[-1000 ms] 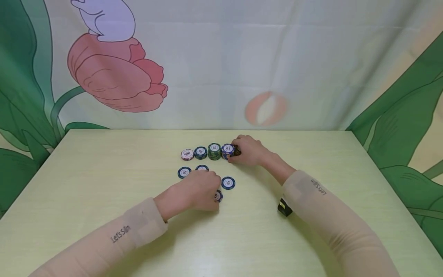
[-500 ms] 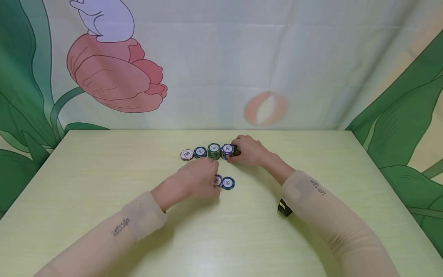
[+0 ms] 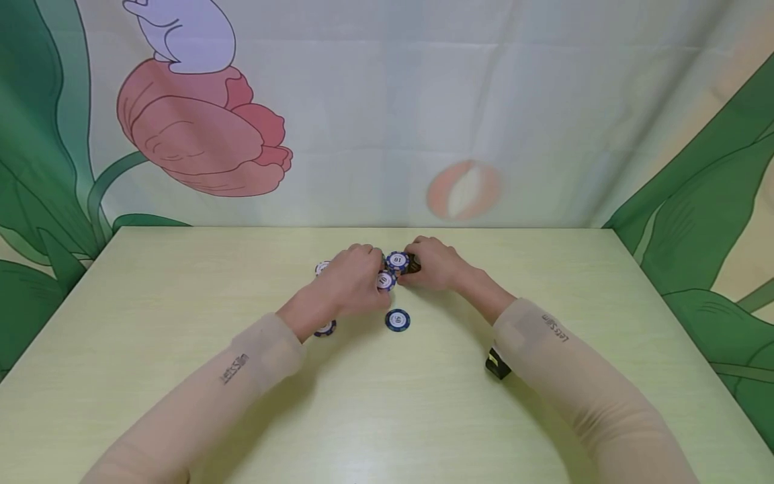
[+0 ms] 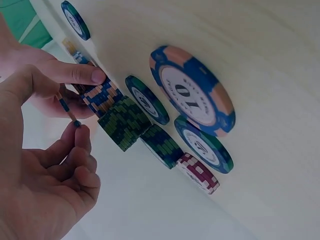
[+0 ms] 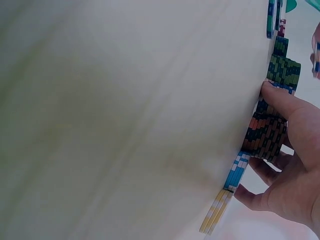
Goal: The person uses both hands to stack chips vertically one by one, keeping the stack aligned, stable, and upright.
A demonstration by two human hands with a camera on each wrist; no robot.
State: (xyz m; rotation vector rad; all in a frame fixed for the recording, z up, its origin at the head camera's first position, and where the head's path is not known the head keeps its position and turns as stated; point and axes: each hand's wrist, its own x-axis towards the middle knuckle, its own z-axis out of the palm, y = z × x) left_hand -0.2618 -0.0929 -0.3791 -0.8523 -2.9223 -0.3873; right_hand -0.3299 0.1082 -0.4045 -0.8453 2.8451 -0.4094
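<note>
My left hand (image 3: 359, 279) pinches a blue and orange poker chip (image 3: 386, 279) marked 10, seen edge-on in the left wrist view. It is just in front of a blue and orange chip stack (image 3: 397, 261). Around that stack are the thumb and fingers of my right hand (image 3: 432, 263); the right wrist view shows the thumb on its near side. Next to it stand a green stack (image 4: 125, 122) and a black and orange stack (image 5: 265, 135). Loose on the table lie another 10 chip (image 4: 190, 92) and several blue-green chips, one (image 3: 397, 320) before the row.
The row continues with a dark blue-green stack (image 4: 161, 146) and red-white chips (image 4: 198, 172) on one side. Light blue chips (image 5: 236, 172) and yellow chips (image 5: 216, 212) are on the other. A small black object (image 3: 498, 363) sits beside the right sleeve. A printed curtain (image 3: 363, 121) hangs behind the table.
My left hand has moved away from me over the table, carrying the blue and orange chip up to the stack. The right hand has stayed at the stack.
</note>
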